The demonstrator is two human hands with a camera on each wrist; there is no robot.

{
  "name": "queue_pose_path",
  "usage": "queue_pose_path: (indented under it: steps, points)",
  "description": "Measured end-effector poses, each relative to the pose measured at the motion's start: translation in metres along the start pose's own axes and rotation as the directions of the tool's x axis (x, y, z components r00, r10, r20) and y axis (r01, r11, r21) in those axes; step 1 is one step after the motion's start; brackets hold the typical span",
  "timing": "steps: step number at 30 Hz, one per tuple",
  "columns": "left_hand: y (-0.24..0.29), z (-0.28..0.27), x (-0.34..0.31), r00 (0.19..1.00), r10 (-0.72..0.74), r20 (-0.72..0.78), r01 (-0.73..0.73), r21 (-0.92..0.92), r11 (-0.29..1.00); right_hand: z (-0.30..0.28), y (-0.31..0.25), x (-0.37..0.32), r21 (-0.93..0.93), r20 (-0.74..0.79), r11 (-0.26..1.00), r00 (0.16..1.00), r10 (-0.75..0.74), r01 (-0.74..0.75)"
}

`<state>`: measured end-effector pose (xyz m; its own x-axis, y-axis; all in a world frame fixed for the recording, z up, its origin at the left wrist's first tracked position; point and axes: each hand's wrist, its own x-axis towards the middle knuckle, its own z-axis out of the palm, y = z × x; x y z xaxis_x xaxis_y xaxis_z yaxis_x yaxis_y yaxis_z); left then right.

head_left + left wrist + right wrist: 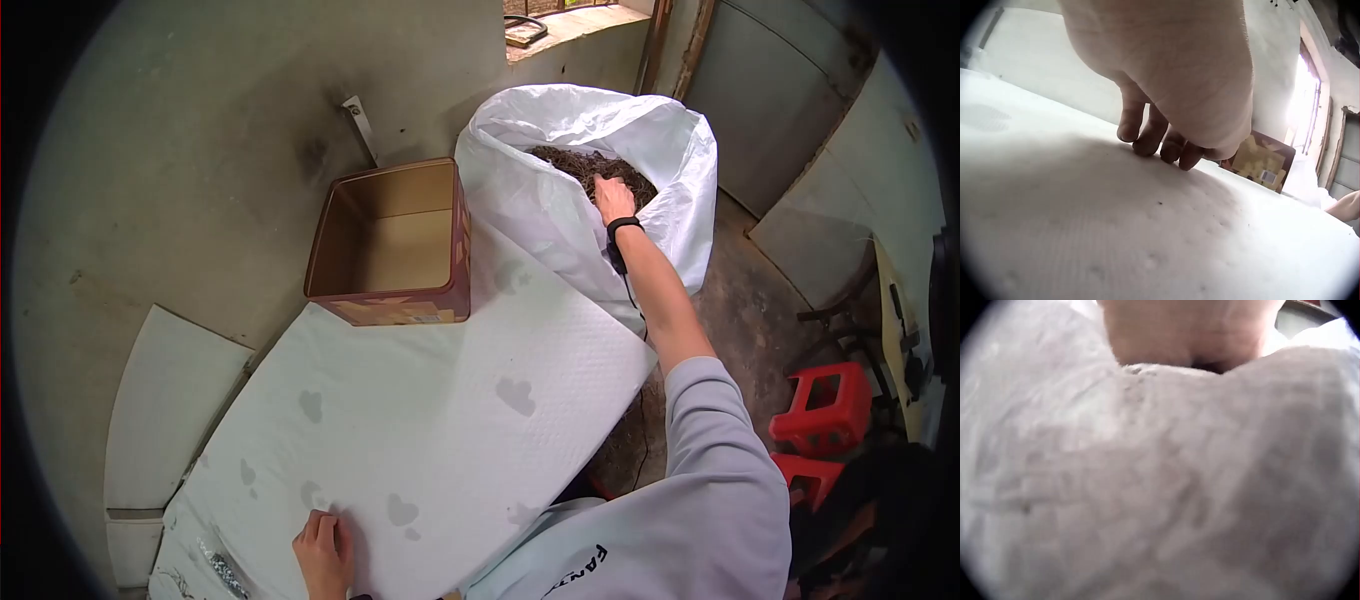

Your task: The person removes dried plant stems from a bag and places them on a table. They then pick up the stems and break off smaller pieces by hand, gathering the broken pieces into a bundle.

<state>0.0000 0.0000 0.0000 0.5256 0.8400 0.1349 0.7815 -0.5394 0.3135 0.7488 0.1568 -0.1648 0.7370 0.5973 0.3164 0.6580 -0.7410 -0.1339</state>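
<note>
A large white woven sack [505,190] stands open past the far end of the table, holding a mass of dark brown, dry, stringy plant material [570,162]. My right hand [615,200] reaches over the sack's near rim, its fingers down at the brown strands. Its fingertips are hidden, so I cannot tell whether they grip any. In the right wrist view the white sack wall [1160,481] fills most of the picture below the hand. My left hand [325,555] rests on the table's white padded cover [440,420], fingers loosely bent and fingertips touching it.
A square brown-and-gold tin [455,290] without a lid stands at the table's far left, beside the sack. A clear packet [222,570] lies at the near left corner. Red plastic stools [825,410] stand on the floor to the right. A wall bracket [358,128] sticks out behind the tin.
</note>
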Motion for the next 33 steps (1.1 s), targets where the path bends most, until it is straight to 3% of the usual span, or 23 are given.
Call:
queue_pose_path:
  steps: [3, 7, 15, 18, 20, 22, 24, 28, 31, 32, 33]
  points:
    - [0.013, 0.008, -0.002, 0.999, -0.034, -0.039, 0.031, -0.074, 0.997, -0.049, 0.012, 0.012, -0.048, 0.165, 0.979, 0.969, -0.186, 0.196]
    - [0.012, -0.006, -0.009, 0.999, -0.008, -0.038, 0.006, -0.06, 0.998, -0.09, 0.015, 0.011, 0.101, 0.241, 0.969, 0.939, -0.246, 0.227]
    - [0.001, -0.01, -0.024, 0.998, 0.033, -0.054, -0.035, -0.037, 0.999, -0.151, 0.023, 0.012, 0.338, 0.033, 0.903, 0.956, -0.292, 0.264]
    - [-0.002, -0.013, -0.024, 0.997, 0.041, -0.065, -0.043, -0.023, 0.999, -0.206, -0.002, 0.031, 0.313, 0.13, 0.918, 0.947, -0.294, 0.242]
    - [0.001, -0.015, -0.026, 0.997, 0.04, -0.064, -0.042, -0.02, 0.999, -0.233, -0.012, 0.07, 0.19, -0.23, 0.845, 0.859, -0.456, 0.5]
    - [0.008, -0.017, -0.02, 0.997, 0.038, -0.07, -0.038, -0.004, 0.999, -0.29, -0.029, 0.085, 0.229, -0.308, 0.841, 0.856, -0.415, 0.49]
    - [0.013, -0.02, -0.017, 0.996, 0.033, -0.086, -0.032, 0.009, 0.999, -0.347, -0.05, 0.1, 0.197, -0.259, 0.883, 0.891, -0.372, 0.426]
    - [0.026, -0.021, -0.013, 0.991, 0.061, -0.122, -0.068, -0.058, 0.996, -0.453, -0.096, 0.09, 0.165, -0.294, 0.88, 0.874, -0.386, 0.444]
    - [0.031, -0.032, -0.011, 0.991, 0.088, -0.104, -0.095, -0.065, 0.993, -0.526, -0.137, 0.056, 0.563, -0.198, 0.718, 0.911, -0.363, 0.409]
    - [0.031, -0.036, -0.009, 0.991, 0.072, -0.113, -0.078, -0.054, 0.995, -0.544, -0.155, 0.048, 0.574, -0.202, 0.703, 0.904, -0.375, 0.42]
    - [0.031, -0.04, -0.007, 0.987, 0.086, -0.134, -0.093, -0.048, 0.994, -0.557, -0.174, 0.044, 0.673, -0.205, 0.601, 0.889, -0.41, 0.432]
